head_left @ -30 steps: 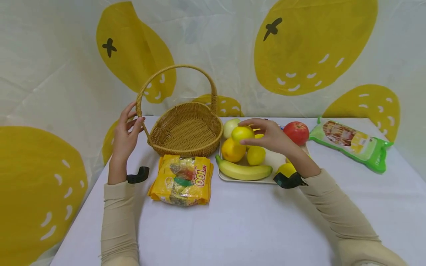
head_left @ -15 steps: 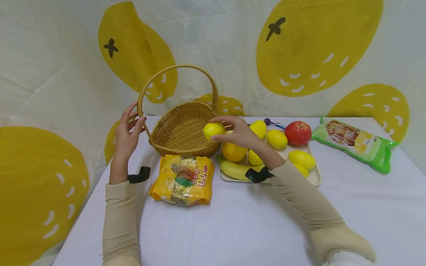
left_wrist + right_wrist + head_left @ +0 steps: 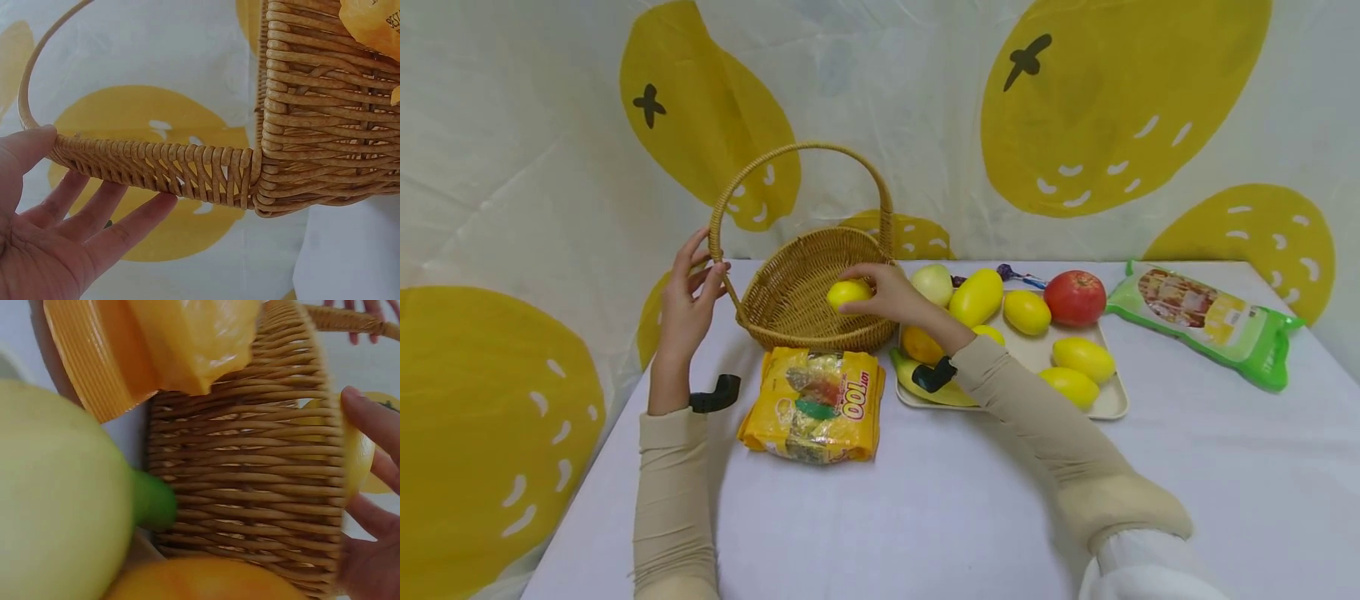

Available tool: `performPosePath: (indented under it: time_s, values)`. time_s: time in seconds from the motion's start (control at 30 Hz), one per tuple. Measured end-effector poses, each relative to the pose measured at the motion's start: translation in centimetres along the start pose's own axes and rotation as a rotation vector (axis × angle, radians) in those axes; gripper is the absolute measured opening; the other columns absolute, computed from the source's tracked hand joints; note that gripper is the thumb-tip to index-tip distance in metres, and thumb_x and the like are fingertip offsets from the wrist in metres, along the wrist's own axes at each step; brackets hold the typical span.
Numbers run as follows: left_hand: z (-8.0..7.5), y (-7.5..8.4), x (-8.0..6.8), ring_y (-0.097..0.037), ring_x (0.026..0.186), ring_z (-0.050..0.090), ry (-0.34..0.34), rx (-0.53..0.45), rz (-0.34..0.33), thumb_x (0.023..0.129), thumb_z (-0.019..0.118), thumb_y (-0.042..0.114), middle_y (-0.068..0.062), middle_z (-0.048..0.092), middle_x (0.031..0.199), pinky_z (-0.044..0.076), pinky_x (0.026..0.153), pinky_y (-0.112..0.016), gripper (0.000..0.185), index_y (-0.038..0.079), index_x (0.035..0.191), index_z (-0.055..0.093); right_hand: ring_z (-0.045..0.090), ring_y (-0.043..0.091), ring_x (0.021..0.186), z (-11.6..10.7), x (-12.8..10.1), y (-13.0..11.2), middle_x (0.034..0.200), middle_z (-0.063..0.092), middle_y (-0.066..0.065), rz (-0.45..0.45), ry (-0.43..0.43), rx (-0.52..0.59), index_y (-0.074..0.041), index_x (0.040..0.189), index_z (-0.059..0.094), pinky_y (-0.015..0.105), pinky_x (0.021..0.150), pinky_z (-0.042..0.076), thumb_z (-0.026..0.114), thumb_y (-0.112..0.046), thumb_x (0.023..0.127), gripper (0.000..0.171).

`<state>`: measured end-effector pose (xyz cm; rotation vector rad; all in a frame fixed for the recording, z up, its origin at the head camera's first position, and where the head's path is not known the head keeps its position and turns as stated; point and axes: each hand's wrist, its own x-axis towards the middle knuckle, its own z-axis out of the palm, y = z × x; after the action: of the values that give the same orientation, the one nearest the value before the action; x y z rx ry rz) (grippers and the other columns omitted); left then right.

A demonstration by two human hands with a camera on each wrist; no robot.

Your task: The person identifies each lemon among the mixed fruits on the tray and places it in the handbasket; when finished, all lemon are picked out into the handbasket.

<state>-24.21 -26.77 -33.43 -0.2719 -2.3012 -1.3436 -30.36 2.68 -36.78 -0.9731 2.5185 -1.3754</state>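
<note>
A wicker basket (image 3: 790, 312) with a tall hoop handle (image 3: 797, 150) stands on the white table. My left hand (image 3: 696, 279) holds the handle's left foot between thumb and straight fingers (image 3: 94, 212), just above the basket wall (image 3: 325, 125). My right hand (image 3: 859, 292) reaches across the basket's right rim and grips a yellow lemon (image 3: 847, 293) just above the basket's inside. In the right wrist view the lemon (image 3: 357, 456) shows behind the woven wall (image 3: 250, 475), with my fingers (image 3: 372, 419) round it.
A beige tray (image 3: 1105, 407) right of the basket carries a red apple (image 3: 1075, 297), several yellow fruits, an orange (image 3: 919, 343) and a banana (image 3: 917, 385). A yellow snack bag (image 3: 812, 404) lies before the basket. A green packet (image 3: 1206, 321) lies far right.
My right hand lifted the lemon off the tray and carried it left, over the basket's rim and into its hollow. The left hand stayed on the handle.
</note>
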Motion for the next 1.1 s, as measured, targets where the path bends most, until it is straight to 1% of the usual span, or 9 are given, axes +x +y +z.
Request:
performPosePath:
  time_s: [0.17, 0.27, 0.37, 0.53, 0.63, 0.77, 0.93, 1.1]
  values:
    - [0.0, 0.0, 0.2, 0.001, 0.101, 0.060, -0.008, -0.034, 0.002, 0.099, 0.056, 0.012, -0.008, 0.055, 0.125, 0.056, 0.080, -0.018, 0.057, 0.025, 0.151, 0.036, 0.057, 0.024, 0.112, 0.4, 1.3, 0.5, 0.128, 0.062, 0.009, 0.012, -0.064, -0.097, -0.006, 0.128, 0.064, 0.033, 0.091, 0.050, 0.080, -0.023, 0.083, 0.050]
    - [-0.1, 0.0, 0.2, 0.002, 0.101, 0.059, -0.010, -0.048, 0.002, 0.100, 0.055, 0.012, -0.007, 0.054, 0.125, 0.056, 0.079, -0.018, 0.056, 0.024, 0.151, 0.036, 0.055, 0.025, 0.118, 0.6, 1.7, 0.6, 0.130, 0.061, 0.010, -0.001, -0.106, -0.143, -0.005, 0.128, 0.063, 0.034, 0.096, 0.048, 0.079, -0.023, 0.083, 0.050]
    - [-0.4, -0.1, 0.1, 0.001, 0.101, 0.059, -0.009, -0.066, -0.002, 0.100, 0.055, 0.012, -0.010, 0.054, 0.126, 0.056, 0.079, -0.017, 0.057, 0.023, 0.151, 0.036, 0.053, 0.027, 0.122, 0.7, 1.8, 0.5, 0.132, 0.060, 0.011, -0.034, -0.178, -0.183, -0.003, 0.127, 0.063, 0.035, 0.100, 0.046, 0.079, -0.021, 0.084, 0.049]
    - [-0.6, -0.4, -0.1, 0.001, 0.101, 0.060, -0.005, -0.082, -0.006, 0.099, 0.057, 0.012, -0.008, 0.054, 0.125, 0.055, 0.077, -0.014, 0.057, 0.023, 0.151, 0.037, 0.053, 0.028, 0.125, 0.8, 1.7, 0.3, 0.130, 0.061, 0.013, -0.093, -0.307, -0.250, -0.001, 0.125, 0.064, 0.035, 0.104, 0.045, 0.076, -0.016, 0.086, 0.044]
    - [-0.5, -0.4, -0.1, -0.001, 0.102, 0.060, -0.005, -0.085, -0.009, 0.098, 0.057, 0.011, -0.007, 0.054, 0.125, 0.055, 0.078, -0.014, 0.057, 0.024, 0.151, 0.038, 0.054, 0.028, 0.124, 0.6, 1.7, 0.2, 0.128, 0.062, 0.014, -0.086, -0.355, -0.233, 0.000, 0.124, 0.065, 0.036, 0.105, 0.045, 0.074, -0.012, 0.087, 0.040]
    - [-0.5, -0.3, 0.0, 0.000, 0.103, 0.060, -0.009, -0.072, -0.011, 0.099, 0.057, 0.012, -0.010, 0.054, 0.128, 0.055, 0.079, -0.015, 0.057, 0.024, 0.151, 0.038, 0.054, 0.027, 0.122, 0.4, 1.8, 0.2, 0.128, 0.062, 0.014, -0.060, -0.386, -0.198, 0.000, 0.124, 0.064, 0.036, 0.104, 0.045, 0.073, -0.011, 0.088, 0.038]
    - [-0.4, -0.2, 0.0, 0.000, 0.102, 0.060, -0.007, -0.059, 0.001, 0.099, 0.057, 0.012, -0.010, 0.055, 0.126, 0.055, 0.078, -0.015, 0.056, 0.024, 0.151, 0.038, 0.055, 0.027, 0.122, 0.4, 1.9, 0.6, 0.128, 0.062, 0.013, -0.083, -0.393, -0.208, 0.000, 0.124, 0.064, 0.036, 0.105, 0.045, 0.072, -0.015, 0.090, 0.038]
    - [-0.3, -0.3, 0.0, 0.001, 0.101, 0.060, -0.008, -0.061, 0.009, 0.098, 0.057, 0.011, -0.008, 0.055, 0.125, 0.056, 0.078, -0.016, 0.057, 0.022, 0.151, 0.038, 0.054, 0.029, 0.124, 0.3, 1.7, 0.8, 0.130, 0.061, 0.013, -0.101, -0.380, -0.203, 0.000, 0.126, 0.063, 0.038, 0.106, 0.045, 0.072, -0.019, 0.090, 0.041]
